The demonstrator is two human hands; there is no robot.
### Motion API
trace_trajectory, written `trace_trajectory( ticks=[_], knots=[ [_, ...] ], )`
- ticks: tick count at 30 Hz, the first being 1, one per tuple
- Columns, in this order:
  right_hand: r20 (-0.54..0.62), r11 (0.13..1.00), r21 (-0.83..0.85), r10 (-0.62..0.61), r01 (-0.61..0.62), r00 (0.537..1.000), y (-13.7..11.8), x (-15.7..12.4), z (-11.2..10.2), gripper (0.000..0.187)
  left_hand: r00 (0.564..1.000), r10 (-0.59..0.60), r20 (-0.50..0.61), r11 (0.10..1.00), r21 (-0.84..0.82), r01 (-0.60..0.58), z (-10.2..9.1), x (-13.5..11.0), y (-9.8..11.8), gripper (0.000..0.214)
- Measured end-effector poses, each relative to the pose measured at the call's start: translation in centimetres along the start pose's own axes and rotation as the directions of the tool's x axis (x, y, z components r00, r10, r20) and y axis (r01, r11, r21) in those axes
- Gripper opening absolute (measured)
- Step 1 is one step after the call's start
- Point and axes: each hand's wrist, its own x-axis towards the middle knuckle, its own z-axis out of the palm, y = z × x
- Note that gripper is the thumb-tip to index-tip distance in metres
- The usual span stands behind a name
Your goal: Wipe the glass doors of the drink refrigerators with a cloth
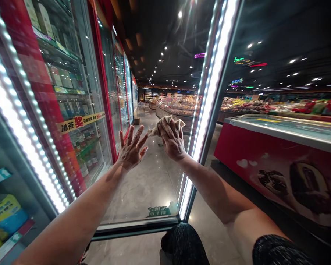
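A glass fridge door (143, 191) with bright light strips along its sides stands in front of me. My right hand (171, 141) presses a crumpled beige cloth (167, 121) against the pane, near the lit right edge. Its fingers lie over the cloth, which sticks out above and to the left of them. Left of it, my left hand (132, 147) is spread against or just off the glass, with nothing in it. The left fingertips come close to the cloth's left end.
At left, a lit drinks cabinet (63, 77) holds bottles on shelves, and yellow-blue packs (7, 209) sit at lower left. A red chest freezer (264, 165) stands at right. Produce displays (179, 106) lie beyond the door. My knee (184, 244) is beside its bottom frame.
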Motion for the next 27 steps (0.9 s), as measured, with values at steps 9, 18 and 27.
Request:
trace_trajectory(
  ticks=[9, 18, 27],
  knots=[
    [0.039, 0.998, 0.065, -0.023, 0.021, 0.999, -2.7, -0.8, 1.1, 0.054, 0.999, -0.028, -0.028, 0.999, -0.025, 0.027, 0.0, -1.4, -1.8, 0.065],
    [0.023, 0.997, 0.079, 0.026, -0.028, 0.999, -3.3, 2.9, 1.1, 0.058, 1.0, -0.03, -0.01, 0.999, 0.022, 0.03, -1.0, -2.2, -3.6, 0.069],
    [0.081, 0.991, 0.111, -0.078, 0.069, 0.994, -5.2, 2.1, 1.5, 0.054, 0.999, -0.033, 0.024, 0.999, 0.022, 0.032, -1.5, -3.3, -5.4, 0.068]
  ],
)
